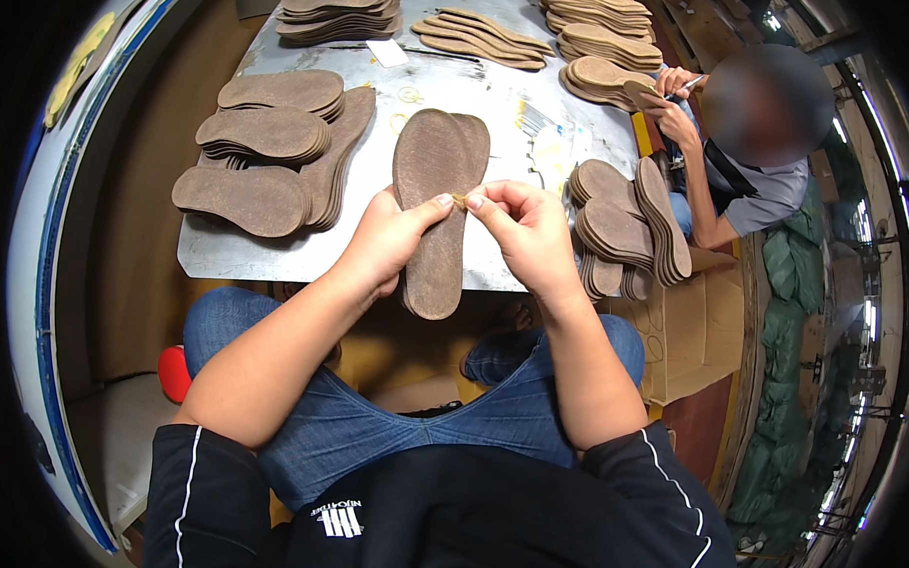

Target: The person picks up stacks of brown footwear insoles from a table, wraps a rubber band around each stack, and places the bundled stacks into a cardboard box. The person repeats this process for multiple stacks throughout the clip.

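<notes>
Above my lap, at the table's near edge, I hold a pair of brown shoe insoles (429,170), one partly overlapping the other. My left hand (388,236) is closed around their left side, its thumb lying across the upper face. From the right, my right hand (526,226) pinches a thin yellowish rubber band (460,201) between thumb and finger at the insoles' narrow middle. The band reaches toward my left thumb. How far it passes behind the insoles is hidden.
Stacks of brown insoles lie left (259,136) and right (618,223) on the metal table (371,172). Lighter insoles (481,38) lie at the back. A co-worker (761,173) at right holds an insole and a tool. An open cardboard box (691,326) stands below.
</notes>
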`<action>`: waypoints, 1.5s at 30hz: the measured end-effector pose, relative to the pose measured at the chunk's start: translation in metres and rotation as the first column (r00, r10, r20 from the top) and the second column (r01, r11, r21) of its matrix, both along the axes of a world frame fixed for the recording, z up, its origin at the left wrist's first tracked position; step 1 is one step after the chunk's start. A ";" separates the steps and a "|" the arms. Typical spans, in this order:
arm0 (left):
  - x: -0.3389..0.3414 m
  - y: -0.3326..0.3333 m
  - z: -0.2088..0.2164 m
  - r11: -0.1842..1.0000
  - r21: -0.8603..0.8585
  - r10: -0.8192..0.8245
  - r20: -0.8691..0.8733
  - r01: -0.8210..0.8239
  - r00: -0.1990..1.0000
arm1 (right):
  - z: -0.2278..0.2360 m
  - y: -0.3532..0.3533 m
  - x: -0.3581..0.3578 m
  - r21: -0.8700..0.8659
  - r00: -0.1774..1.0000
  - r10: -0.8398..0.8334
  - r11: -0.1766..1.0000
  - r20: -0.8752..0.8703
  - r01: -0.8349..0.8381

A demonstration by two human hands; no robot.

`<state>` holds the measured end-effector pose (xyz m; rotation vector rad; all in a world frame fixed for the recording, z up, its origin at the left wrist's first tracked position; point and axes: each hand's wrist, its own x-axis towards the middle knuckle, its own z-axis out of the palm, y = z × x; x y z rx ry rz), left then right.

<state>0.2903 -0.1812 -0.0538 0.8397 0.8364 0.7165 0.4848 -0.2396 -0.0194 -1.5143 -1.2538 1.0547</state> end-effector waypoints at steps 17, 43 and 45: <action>-0.002 0.002 0.006 0.998 0.049 -0.043 -0.062 0.046 0.997 | 0.041 -0.030 -0.011 0.165 0.921 0.334 0.938 -0.199 -0.305; 0.001 -0.015 0.023 0.993 0.045 -0.113 0.096 0.109 0.989 | 0.034 -0.021 -0.004 0.181 0.916 0.310 0.915 0.257 -0.360; 0.000 -0.015 0.022 0.991 0.031 -0.134 0.043 0.133 0.990 | 0.037 -0.023 -0.008 0.178 0.902 0.323 0.907 0.288 -0.382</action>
